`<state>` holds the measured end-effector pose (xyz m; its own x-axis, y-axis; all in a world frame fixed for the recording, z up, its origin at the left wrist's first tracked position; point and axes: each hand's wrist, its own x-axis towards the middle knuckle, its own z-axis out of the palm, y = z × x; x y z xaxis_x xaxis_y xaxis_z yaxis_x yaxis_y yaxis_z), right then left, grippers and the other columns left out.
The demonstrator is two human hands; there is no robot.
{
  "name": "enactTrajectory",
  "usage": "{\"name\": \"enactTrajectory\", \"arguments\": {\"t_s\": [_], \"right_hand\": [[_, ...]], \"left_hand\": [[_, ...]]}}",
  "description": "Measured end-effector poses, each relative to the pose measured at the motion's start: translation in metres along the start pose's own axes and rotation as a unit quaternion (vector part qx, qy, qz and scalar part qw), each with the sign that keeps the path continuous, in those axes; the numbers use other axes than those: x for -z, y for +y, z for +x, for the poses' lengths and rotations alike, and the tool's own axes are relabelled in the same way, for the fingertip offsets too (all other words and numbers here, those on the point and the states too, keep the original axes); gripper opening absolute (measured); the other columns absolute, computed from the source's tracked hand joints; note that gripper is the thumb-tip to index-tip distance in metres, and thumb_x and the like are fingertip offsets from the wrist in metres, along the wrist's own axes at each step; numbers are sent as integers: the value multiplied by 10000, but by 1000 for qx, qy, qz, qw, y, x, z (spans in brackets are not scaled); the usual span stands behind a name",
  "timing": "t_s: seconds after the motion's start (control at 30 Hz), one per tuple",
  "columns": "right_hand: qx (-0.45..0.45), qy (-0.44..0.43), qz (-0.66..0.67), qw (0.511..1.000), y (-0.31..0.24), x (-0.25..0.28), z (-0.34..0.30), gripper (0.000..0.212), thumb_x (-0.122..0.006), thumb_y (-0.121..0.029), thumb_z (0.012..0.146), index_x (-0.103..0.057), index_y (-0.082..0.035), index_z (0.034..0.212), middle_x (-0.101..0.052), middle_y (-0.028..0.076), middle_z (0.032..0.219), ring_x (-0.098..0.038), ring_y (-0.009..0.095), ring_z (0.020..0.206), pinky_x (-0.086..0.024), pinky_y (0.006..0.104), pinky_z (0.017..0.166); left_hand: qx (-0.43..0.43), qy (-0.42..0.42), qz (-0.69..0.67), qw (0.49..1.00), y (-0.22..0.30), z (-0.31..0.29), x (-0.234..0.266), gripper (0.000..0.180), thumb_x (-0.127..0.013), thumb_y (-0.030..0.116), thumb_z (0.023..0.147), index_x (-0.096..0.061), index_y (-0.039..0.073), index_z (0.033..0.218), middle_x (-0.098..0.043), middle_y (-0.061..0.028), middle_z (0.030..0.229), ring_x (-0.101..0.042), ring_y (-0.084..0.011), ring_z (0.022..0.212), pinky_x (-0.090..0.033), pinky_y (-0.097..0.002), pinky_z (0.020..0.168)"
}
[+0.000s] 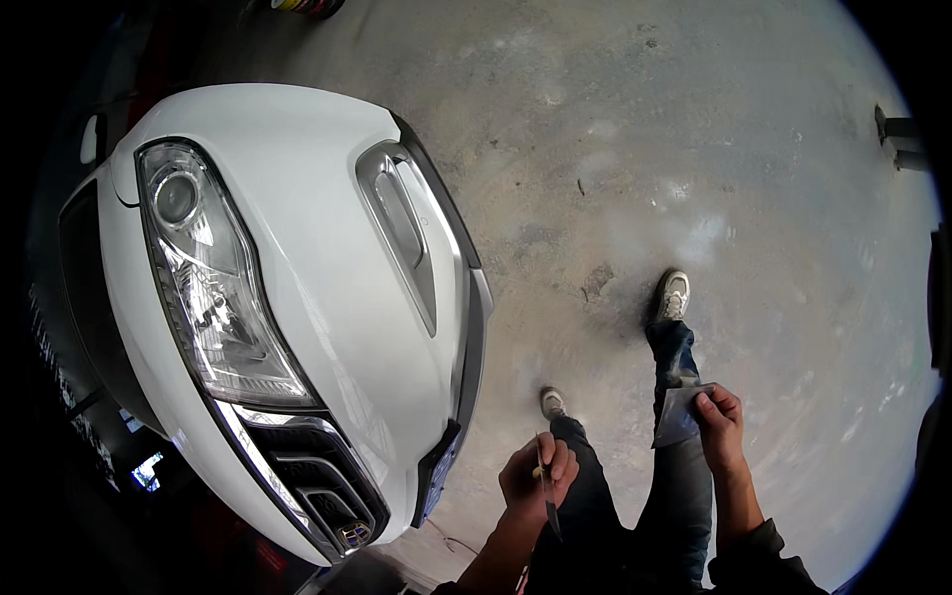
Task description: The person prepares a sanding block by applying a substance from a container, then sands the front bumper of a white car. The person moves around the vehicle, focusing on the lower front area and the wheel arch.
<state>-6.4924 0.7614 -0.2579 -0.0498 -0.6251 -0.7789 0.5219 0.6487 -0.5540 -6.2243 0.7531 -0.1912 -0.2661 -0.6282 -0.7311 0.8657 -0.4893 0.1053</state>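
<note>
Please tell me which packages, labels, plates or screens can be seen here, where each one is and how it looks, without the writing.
Small pouch: pinched in the right hand, over the right leg; flat, grey, translucent.
Number plate: on the white car's front bumper, left of the left hand; a narrow blue strip seen edge-on.
Emblem: low on the grille; small, square, gold and dark.
No screen can be made out.

The left hand (536,478) covers the middle of a thin tool (545,491), and the tool is too small to tell its kind. The right hand (721,428) hides one edge of a grey sheet (678,415); whether the sheet is cloth or paper is not clear. The car (297,317) is cut off by the dark rim at the left. Objects (302,6) at the top edge are cut off.
</note>
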Motion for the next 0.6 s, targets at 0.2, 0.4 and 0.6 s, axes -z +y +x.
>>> {"name": "enactTrajectory", "arguments": {"t_s": [0.2,0.4,0.6], "right_hand": [[82,-12,-252,964,-106,46,106,139,-556,-114,924,-602,-2,859,-553,-23,757,-473,68,728,-377,229,685],[94,-266,-389,877,-143,-92,199,424,-582,-95,813,-579,-36,1232,-539,40,693,-482,105,634,-410,274,616],[32,-476,-331,814,-118,-276,229,814,-598,-133,803,-260,-128,1543,-664,151,947,-573,201,821,-452,328,827]], "left_hand": [[9,49,-25,998,-35,49,-52,232,-384,263,940,-476,113,789,-484,-29,679,-443,-148,600,-332,-281,596],[-48,141,-89,985,-25,31,-45,254,-407,270,957,-459,95,781,-465,-53,672,-414,-168,596,-348,-297,582],[-97,173,-133,971,-6,5,-31,272,-369,291,963,-465,85,814,-438,-45,679,-385,-173,608,-327,-315,598]]}}
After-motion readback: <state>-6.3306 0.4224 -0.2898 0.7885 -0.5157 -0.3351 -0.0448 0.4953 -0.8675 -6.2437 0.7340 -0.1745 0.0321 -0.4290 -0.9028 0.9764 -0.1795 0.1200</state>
